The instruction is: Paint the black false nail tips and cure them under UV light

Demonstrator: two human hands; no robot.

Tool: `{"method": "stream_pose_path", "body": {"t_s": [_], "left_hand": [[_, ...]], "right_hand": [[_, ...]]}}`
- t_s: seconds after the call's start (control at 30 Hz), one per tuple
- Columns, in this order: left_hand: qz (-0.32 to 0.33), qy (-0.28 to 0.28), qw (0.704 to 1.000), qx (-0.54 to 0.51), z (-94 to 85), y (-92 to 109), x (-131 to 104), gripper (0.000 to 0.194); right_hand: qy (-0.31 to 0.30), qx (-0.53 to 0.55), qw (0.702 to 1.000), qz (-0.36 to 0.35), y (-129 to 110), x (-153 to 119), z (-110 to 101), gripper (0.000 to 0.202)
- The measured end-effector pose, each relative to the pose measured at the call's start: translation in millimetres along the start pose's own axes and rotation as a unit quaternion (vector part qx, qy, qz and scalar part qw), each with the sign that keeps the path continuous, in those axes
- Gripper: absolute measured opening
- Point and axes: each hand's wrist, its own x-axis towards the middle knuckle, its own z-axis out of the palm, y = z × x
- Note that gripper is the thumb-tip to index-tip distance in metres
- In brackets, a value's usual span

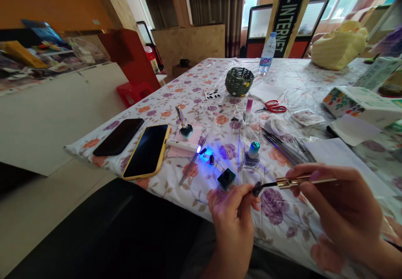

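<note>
Pinched in the fingertips of my left hand (234, 214) is a small black false nail (256, 189). My right hand (341, 203) grips the gold cap of a nail polish brush (284, 182), and the brush's dark tip touches the false nail. Just beyond my left hand stands a dark green polish bottle (226, 179) without its cap. A slim white lamp (184, 146) casts blue light over a couple of small black pieces (211, 159). Close by are a grey polish bottle (251, 160) with a teal cap and a dark bottle (186, 131) with a gold cap.
Two phones, one black (118, 137) and one yellow-cased (147, 151), lie at the left. Farther back are a woven basket (239, 82), red scissors (275, 107), a clear bottle with pink cap (248, 113) and a water bottle (267, 55). Tweezers (284, 147) and white paper (342, 161) lie right.
</note>
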Motion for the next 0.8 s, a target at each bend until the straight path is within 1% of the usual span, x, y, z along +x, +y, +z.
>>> {"method": "stream_pose_path", "body": {"t_s": [0.07,0.13,0.2,0.23,0.3,0.37,0.47,0.57,0.63,0.7,0.77,0.8], "left_hand": [[-0.003,-0.003,1.0,-0.006,0.1,0.1,-0.3,0.02],[-0.003,-0.002,1.0,-0.009,0.3,-0.2,-0.9,0.02],[0.003,0.002,1.0,-0.007,0.5,-0.7,-1.3,0.02],[0.007,0.004,1.0,-0.003,0.6,-0.8,-1.3,0.02],[0.012,0.008,1.0,0.003,0.6,-0.7,-1.1,0.021],[0.013,0.009,1.0,0.007,0.5,-0.3,-0.7,0.022],[0.007,0.008,1.0,0.007,0.3,0.3,-0.4,0.021],[0.009,0.008,1.0,0.004,0.3,0.0,-0.5,0.021],[0.015,0.012,1.0,0.006,0.3,-0.3,-0.6,0.021],[0.022,0.018,1.0,0.009,0.2,-0.2,-0.5,0.021],[0.023,0.018,0.999,0.012,0.0,0.2,-0.4,0.021],[0.02,0.014,1.0,0.013,-0.2,0.5,-0.2,0.021]], "right_hand": [[0.03,-0.002,1.0,0.008,0.9,0.9,-1.2,0.033],[0.042,0.006,0.999,-0.012,1.4,1.6,-2.9,0.032],[0.031,0.016,0.999,-0.033,1.6,1.5,-4.0,0.033],[0.014,0.021,0.999,-0.035,1.6,1.2,-4.0,0.033],[-0.023,0.025,0.999,-0.024,1.6,0.4,-3.0,0.034],[-0.028,0.018,0.999,-0.008,1.8,0.0,-1.6,0.035],[0.015,0.007,1.0,0.007,2.0,1.1,-0.9,0.033],[0.044,0.013,0.999,-0.015,1.4,2.5,-2.4,0.031],[0.029,0.019,0.999,-0.034,1.0,2.2,-3.5,0.032],[-0.009,0.023,0.999,-0.04,0.9,0.9,-3.6,0.034],[-0.028,0.022,0.999,-0.028,1.1,-0.4,-2.9,0.035],[-0.022,0.019,0.999,-0.014,1.2,-0.6,-2.3,0.034]]}}
